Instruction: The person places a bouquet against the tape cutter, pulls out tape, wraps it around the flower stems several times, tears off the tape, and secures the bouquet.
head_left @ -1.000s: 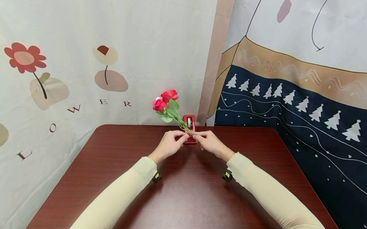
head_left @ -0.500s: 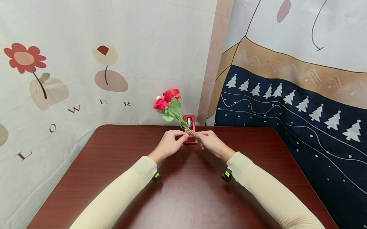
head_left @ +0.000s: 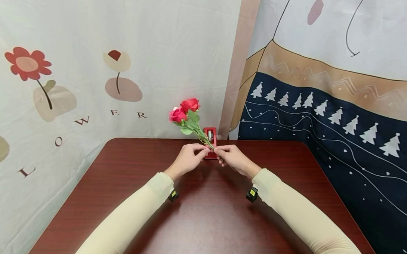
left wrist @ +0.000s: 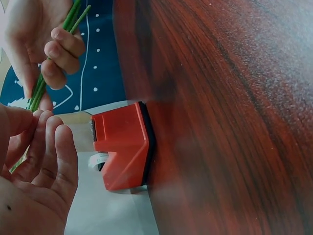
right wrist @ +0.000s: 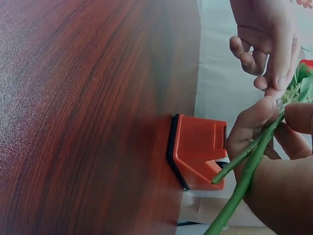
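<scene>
Two artificial red roses [head_left: 184, 110] with green leaves slant up to the left above the back of the table. My right hand [head_left: 234, 158] grips their green stems [right wrist: 244, 181] between thumb and fingers; the lower stem ends stick out past the palm in the right wrist view. At the upper stems, the thumb and index finger of my left hand [head_left: 187, 160] pinch together, fingertips close to the right hand's. A glossy, clear-looking bit shows there on the stems. Behind the hands stands a red tape dispenser [left wrist: 124, 147] with a roll of tape [left wrist: 98, 160] in it.
The dark red-brown wooden table [head_left: 200, 216] has its back edge just behind the dispenser. A pale printed cloth [head_left: 159, 47] hangs behind and to the left, a navy cloth with white trees [head_left: 291, 119] to the right.
The stems turn and shift slightly in my right hand, the rose heads swaying a little right, then slightly back. My left hand and the dispenser stay nearly in place.
</scene>
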`<state>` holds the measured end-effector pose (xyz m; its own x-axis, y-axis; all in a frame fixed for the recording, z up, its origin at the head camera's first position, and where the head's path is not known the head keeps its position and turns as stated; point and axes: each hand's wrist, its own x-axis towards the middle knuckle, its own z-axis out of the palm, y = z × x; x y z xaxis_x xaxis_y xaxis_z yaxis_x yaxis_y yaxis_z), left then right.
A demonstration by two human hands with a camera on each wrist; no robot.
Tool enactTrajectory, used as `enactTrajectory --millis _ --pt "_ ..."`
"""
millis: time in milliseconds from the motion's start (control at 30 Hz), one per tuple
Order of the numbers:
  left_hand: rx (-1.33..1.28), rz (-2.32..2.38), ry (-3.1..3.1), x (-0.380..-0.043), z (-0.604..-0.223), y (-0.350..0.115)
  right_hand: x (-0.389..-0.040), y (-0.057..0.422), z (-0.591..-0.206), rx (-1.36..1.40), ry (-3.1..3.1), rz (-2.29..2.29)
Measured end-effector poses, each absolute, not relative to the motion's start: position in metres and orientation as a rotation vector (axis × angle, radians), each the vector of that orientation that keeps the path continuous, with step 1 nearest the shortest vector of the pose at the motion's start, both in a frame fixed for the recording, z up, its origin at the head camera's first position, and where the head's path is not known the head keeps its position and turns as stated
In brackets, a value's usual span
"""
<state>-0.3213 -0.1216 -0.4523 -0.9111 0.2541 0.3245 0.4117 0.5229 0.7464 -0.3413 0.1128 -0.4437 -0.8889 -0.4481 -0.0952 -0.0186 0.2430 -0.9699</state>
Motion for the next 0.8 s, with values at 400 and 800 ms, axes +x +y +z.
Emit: enactTrajectory --millis 400,800 --pt "-0.543 -1.336 -2.61 -0.323 -0.4502 -0.1211 -0.3407 0.1112 -0.4422 -0.404 2.089 -1.762" --pt "-0.524 -1.323 -2.603 -0.3223 -0.4503 -0.1186 -0.3389 0.1094 -0.4449 -0.494 2.18 -1.704"
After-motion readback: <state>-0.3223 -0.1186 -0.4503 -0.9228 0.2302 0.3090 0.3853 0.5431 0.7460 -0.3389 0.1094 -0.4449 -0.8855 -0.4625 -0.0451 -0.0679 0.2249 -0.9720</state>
